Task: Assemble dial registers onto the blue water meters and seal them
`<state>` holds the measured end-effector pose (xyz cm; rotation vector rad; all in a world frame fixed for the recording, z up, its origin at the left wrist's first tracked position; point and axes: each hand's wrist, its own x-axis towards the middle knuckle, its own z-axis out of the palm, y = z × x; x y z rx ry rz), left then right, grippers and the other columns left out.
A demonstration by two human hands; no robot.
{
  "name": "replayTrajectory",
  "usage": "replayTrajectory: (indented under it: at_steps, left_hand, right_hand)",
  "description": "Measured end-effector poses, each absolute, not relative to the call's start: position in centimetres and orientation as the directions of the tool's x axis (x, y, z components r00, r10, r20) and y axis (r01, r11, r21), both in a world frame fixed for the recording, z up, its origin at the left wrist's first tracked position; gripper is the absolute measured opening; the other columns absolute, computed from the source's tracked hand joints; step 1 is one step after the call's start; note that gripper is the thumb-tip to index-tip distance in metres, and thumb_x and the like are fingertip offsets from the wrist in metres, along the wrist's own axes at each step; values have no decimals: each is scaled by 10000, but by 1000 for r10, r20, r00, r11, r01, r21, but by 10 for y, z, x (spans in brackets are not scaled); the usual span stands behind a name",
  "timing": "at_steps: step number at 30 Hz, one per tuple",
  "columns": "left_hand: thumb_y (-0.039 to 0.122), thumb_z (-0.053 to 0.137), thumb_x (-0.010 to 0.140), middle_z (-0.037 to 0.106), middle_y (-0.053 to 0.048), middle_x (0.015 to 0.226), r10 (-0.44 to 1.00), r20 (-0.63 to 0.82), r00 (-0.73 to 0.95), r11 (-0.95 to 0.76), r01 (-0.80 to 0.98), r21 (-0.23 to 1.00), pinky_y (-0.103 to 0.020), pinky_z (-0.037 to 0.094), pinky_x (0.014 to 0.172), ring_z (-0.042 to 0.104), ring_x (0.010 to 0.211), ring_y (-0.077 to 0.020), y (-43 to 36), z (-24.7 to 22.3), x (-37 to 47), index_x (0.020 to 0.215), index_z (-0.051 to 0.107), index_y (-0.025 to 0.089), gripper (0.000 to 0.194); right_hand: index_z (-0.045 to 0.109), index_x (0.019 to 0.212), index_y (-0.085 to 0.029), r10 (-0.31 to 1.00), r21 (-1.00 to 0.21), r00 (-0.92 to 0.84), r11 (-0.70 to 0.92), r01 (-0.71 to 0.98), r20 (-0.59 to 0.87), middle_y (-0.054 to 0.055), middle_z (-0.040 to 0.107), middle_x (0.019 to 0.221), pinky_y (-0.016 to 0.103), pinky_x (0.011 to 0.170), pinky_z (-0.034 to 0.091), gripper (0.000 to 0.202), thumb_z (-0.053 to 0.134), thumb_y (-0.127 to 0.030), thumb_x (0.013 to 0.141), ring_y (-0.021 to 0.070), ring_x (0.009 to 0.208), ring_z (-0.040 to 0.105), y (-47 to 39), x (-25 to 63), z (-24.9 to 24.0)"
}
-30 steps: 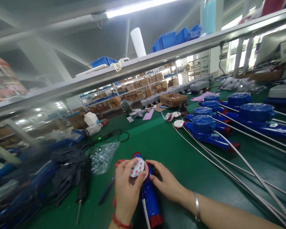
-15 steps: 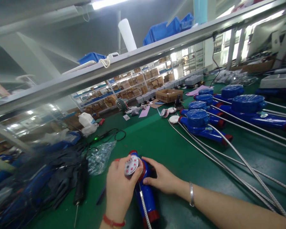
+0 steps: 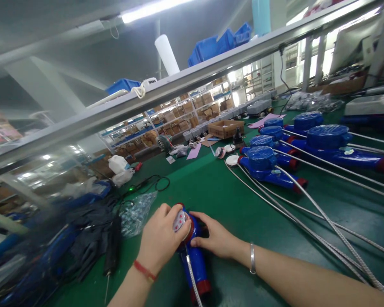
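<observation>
Our left hand [image 3: 161, 236], grasping the dial [image 3: 179, 221], had swung round over its face, apparently turning it against the blue body [image 3: 197, 261] our right hand [image 3: 220, 236] held.

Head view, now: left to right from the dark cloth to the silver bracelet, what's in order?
Dark cloth → black-handled tool → clear plastic bag → left hand → blue red-ended body → right hand → silver bracelet.
</observation>
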<state>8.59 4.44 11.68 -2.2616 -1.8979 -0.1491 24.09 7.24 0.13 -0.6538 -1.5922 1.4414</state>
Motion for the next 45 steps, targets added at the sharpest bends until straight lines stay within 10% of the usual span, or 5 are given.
replayTrajectory:
  at_steps: [14, 24, 31, 38, 45]
  left_hand:
    - [452, 405, 890, 620, -82, 1054, 980, -77, 185, -184, 983, 15, -344, 463, 814, 625, 944, -242, 55, 127, 97, 1113, 530, 204, 356]
    - [601, 115, 926, 44, -124, 1565, 966, 197, 166, -195, 971, 139, -456, 72, 1163, 14, 1442, -223, 93, 164, 102, 1493, 73, 92, 762]
    - [689, 205, 877, 210, -143, 1524, 980, -105, 166, -145, 972, 186, -445, 175, 1145, 162, 1421, -263, 109, 110, 103, 1470, 231, 94, 840]
    - [656, 189, 895, 38, -81, 1566, 956, 228, 185, -245, 930, 273, -444, -10, 1164, -14, 1444, -209, 101, 163, 102, 1497, 69, 109, 822]
    - [671, 531, 772, 417, -161, 1436, 978, 171, 115, -197, 765, 613, -458, 196, 1144, 324, 1367, -302, 102, 107, 101, 1325, 508, 161, 752]
  right_hand:
    - [402, 1370, -163, 838, -968, -494, 149, -202, 232, 146, 473, 1382, 452, 1020, 418, 783, 768, -350, 703, 293, 1227, 489, 72, 239, -2]
    - [391, 1376, -159, 831, -967, -503, 160, -196, 239, 159, 473, 1379, 472, 1022, 409, 816, 774, -389, 693, 308, 1238, 478, 70, 239, -2]
    - [404, 1358, -157, 803, -943, -511, 181, -280, 306, 158, 473, 1380, 474, 1069, 367, 797, 767, -421, 700, 296, 1250, 471, 72, 238, -3]
    - [382, 1377, -184, 811, -962, -536, 110, -250, 232, 141, 475, 1382, 458, 1048, 392, 837, 781, -432, 685, 301, 1243, 478, 71, 237, -5]
    - [391, 1366, -181, 769, -931, -555, 141, -337, 318, 147, 481, 1378, 468, 1067, 373, 785, 761, -425, 718, 296, 1256, 472, 74, 235, -8]
